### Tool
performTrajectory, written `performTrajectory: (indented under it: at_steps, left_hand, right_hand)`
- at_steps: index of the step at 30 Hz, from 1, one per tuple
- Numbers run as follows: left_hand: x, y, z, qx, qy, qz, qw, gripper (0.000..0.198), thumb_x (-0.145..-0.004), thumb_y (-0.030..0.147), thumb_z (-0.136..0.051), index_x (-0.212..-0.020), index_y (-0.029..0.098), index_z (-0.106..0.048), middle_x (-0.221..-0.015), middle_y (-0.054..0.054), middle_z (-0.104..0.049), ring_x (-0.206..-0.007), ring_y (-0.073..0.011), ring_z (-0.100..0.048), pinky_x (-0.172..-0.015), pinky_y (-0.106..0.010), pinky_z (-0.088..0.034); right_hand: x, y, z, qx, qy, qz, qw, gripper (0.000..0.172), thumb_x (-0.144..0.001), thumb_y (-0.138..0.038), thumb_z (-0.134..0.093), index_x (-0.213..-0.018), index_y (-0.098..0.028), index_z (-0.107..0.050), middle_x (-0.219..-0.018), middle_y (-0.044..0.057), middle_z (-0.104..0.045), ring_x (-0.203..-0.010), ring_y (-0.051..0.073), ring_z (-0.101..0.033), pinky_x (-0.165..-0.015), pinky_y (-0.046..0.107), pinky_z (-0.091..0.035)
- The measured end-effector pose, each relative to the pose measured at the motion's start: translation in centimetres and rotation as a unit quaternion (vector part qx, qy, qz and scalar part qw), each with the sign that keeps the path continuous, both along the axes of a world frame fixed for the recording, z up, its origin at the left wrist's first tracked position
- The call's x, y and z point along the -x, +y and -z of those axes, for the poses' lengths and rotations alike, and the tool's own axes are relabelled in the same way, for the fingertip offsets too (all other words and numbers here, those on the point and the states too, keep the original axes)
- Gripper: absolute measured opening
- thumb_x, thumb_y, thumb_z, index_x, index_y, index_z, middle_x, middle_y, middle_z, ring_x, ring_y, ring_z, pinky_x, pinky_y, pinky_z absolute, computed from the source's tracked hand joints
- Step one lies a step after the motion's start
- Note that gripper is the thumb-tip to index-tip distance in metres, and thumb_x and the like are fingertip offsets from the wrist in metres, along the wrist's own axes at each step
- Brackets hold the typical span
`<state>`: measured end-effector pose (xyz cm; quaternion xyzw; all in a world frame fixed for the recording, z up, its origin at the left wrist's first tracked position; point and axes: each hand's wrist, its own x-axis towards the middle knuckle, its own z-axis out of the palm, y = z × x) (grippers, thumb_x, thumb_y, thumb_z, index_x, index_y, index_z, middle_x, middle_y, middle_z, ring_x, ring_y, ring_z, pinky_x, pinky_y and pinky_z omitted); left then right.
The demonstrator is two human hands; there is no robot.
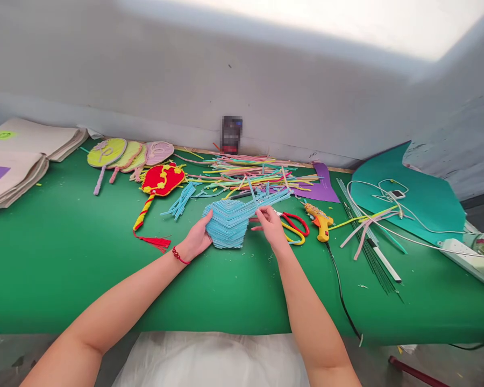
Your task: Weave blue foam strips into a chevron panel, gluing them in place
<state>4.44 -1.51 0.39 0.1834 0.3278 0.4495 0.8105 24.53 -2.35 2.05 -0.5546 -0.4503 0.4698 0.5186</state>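
A light blue panel of chenille stems [227,224], laid side by side in a chevron pattern, is held up over the green table. My left hand [199,236], with a red bead bracelet at the wrist, grips its left edge, thumb on top. At its right side my right hand [269,224] pinches a blue chenille stem [251,191] that points up and away. Other blue stems fan out behind those fingers, and I cannot tell which are joined to the panel. Scissors [300,221] with red and yellow handles lie just right of my right hand, partly hidden by it.
Behind the panel lies a pile of coloured chenille stems [234,171]. A yellow glue gun [321,223] with a black cord lies to the right, near a teal sheet [403,199]. On the left are a red fan [163,180], several pastel fans [107,152] and paper stacks [14,174].
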Motion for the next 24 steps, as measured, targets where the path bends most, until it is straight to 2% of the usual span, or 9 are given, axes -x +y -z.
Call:
performTrajectory:
  at_steps: [3, 5, 9, 11, 14, 17, 24]
  left_hand:
    - [-0.1, -0.1, -0.2, -0.024, -0.019, 0.0, 1.0, 0.042, -0.088, 0.043, -0.051, -0.119, 0.016, -0.06, -0.132, -0.01, -0.056, -0.127, -0.0257, -0.046, -0.107, -0.042, -0.039]
    - [-0.1, -0.2, -0.1, -0.028, -0.015, -0.001, 0.999, 0.041, -0.087, 0.039, -0.055, -0.118, 0.014, -0.061, -0.129, -0.012, -0.058, -0.125, -0.0271, -0.049, -0.107, -0.044, -0.038]
    - [0.0, -0.1, 0.6, -0.028, 0.015, -0.002, 0.999, 0.031, -0.079, 0.019, -0.064, -0.109, 0.009, -0.064, -0.111, -0.014, -0.068, -0.114, -0.0292, -0.058, -0.105, -0.047, -0.04]
    - [0.0, -0.1, 0.8, -0.041, 0.011, -0.003, 0.999, 0.031, -0.077, 0.018, -0.066, -0.108, 0.009, -0.065, -0.108, -0.013, -0.07, -0.11, -0.0285, -0.06, -0.104, -0.047, -0.04]
    - [0.0, -0.2, 0.8, -0.073, 0.017, 0.005, 0.997, 0.035, -0.077, 0.023, -0.069, -0.109, 0.01, -0.065, -0.107, -0.013, -0.07, -0.107, -0.0278, -0.062, -0.103, -0.047, -0.041]
    - [-0.1, -0.3, 0.8, -0.106, 0.025, 0.004, 0.994, 0.038, -0.075, 0.027, -0.073, -0.108, 0.011, -0.065, -0.108, -0.013, -0.069, -0.106, -0.0277, -0.062, -0.102, -0.046, -0.042]
    - [0.0, -0.2, 1.2, -0.131, 0.025, 0.01, 0.991, 0.039, -0.071, 0.03, -0.077, -0.105, 0.014, -0.066, -0.109, -0.011, -0.069, -0.106, -0.0278, -0.062, -0.099, -0.045, -0.044]
  right_hand:
    - [0.0, 0.0, -0.1, -0.007, -0.014, 0.004, 1.0, 0.036, -0.071, -0.053, -0.06, -0.082, -0.02, -0.05, -0.079, -0.001, -0.058, -0.073, 0.016, -0.064, -0.049, 0.024, -0.053]
    - [-0.1, -0.1, -0.1, -0.005, -0.037, 0.01, 0.999, 0.036, -0.073, -0.055, -0.058, -0.083, -0.021, -0.049, -0.077, -0.001, -0.059, -0.069, 0.016, -0.064, -0.049, 0.025, -0.052]
    - [-0.4, -0.7, -0.8, -0.029, -0.197, 0.054, 0.978, 0.029, -0.083, -0.05, -0.049, -0.084, -0.021, -0.052, -0.068, -0.001, -0.061, -0.056, 0.014, -0.057, -0.053, 0.026, -0.046]
    - [-0.3, -1.2, -1.3, -0.072, -0.276, 0.054, 0.957, 0.027, -0.086, -0.046, -0.047, -0.08, -0.021, -0.054, -0.064, -0.001, -0.06, -0.056, 0.013, -0.054, -0.06, 0.027, -0.044]
    - [0.5, -1.9, -1.8, -0.119, -0.33, -0.023, 0.936, 0.026, -0.088, -0.043, -0.046, -0.079, -0.021, -0.057, -0.064, -0.001, -0.059, -0.059, 0.013, -0.052, -0.062, 0.025, -0.04]
    - [1.9, -2.6, -1.8, -0.121, -0.37, -0.1, 0.916, 0.024, -0.09, -0.04, -0.045, -0.081, -0.022, -0.059, -0.069, 0.0, -0.061, -0.059, 0.012, -0.05, -0.061, 0.023, -0.037]
    - [3.2, -3.3, -1.7, -0.11, -0.417, -0.164, 0.887, 0.021, -0.091, -0.036, -0.044, -0.087, -0.024, -0.06, -0.073, 0.0, -0.063, -0.061, 0.012, -0.051, -0.059, 0.021, -0.033]
